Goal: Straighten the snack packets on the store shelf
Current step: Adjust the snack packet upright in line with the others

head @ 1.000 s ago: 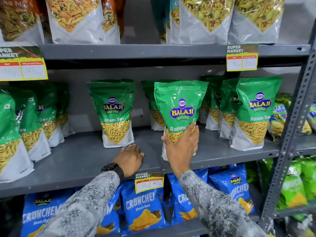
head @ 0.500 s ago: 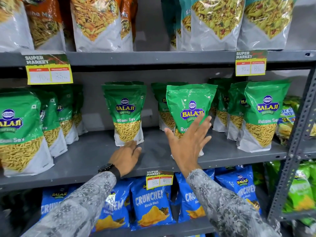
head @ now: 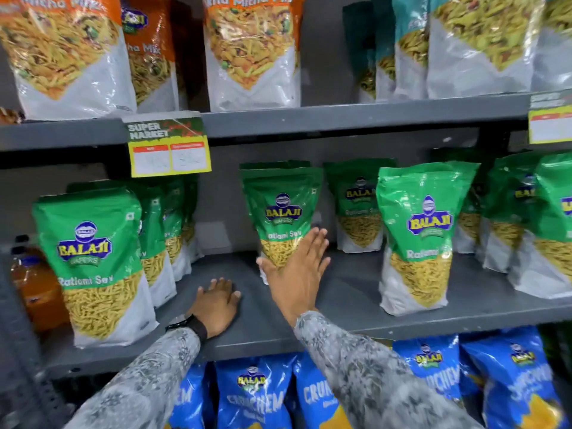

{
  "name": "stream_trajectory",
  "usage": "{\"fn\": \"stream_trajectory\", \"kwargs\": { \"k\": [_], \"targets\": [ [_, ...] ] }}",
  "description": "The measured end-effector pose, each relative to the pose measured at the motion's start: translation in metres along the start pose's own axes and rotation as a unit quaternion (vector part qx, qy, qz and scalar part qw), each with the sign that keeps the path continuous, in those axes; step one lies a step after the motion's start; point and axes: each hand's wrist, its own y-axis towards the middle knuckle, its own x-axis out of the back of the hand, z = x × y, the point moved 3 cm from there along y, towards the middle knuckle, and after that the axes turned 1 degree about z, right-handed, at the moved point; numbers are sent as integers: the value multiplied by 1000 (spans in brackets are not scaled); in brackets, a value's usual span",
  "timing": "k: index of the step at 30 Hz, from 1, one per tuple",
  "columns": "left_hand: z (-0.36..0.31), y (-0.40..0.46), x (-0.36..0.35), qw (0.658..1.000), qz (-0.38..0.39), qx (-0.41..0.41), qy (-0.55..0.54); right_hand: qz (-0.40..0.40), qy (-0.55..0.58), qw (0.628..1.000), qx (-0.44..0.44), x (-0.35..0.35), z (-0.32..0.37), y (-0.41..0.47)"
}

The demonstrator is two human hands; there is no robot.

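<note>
Middle shelf (head: 356,292), grey metal, carries the green Ratlami Sev packets. Target looks like the lone centre packet (head: 280,212), standing upright well back on the shelf, long axis vertical, top edge slightly crumpled. Right hand (head: 297,274) is spread flat, fingers apart and extended, holding nothing; it lies in front of the packet's lower right corner, fingertips overlapping the lower front panel, actual contact cannot be told. So the packet sits just beyond and slightly left of that hand. Left hand (head: 216,305) rests palm down on bare shelf, fingers loosely spread, gripping nothing, nearer the front edge and left of the centre packet, apart from it. Right hand is clearly the nearer one. Another packet (head: 418,236) stands to the right of the centre packet, closer to the front edge, leaning a little. A row of packets (head: 89,261) stands well left of the centre one. Likely next: clasp the centre packet's lower side and pull it forward in line.
</note>
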Motion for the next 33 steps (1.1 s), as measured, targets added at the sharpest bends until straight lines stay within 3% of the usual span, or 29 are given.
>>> {"fn": "stream_trajectory", "kwargs": {
  "k": [9,16,33],
  "targets": [
    [5,3,-8,998,-14,-20,53,-67,46,987,-142,-54,7,31],
    [9,10,-14,998,-11,-23,60,-119,18,986,-117,-53,7,26],
    [4,4,-8,998,13,-14,62,-138,-14,986,-92,0,17,-52]
  ]
}}
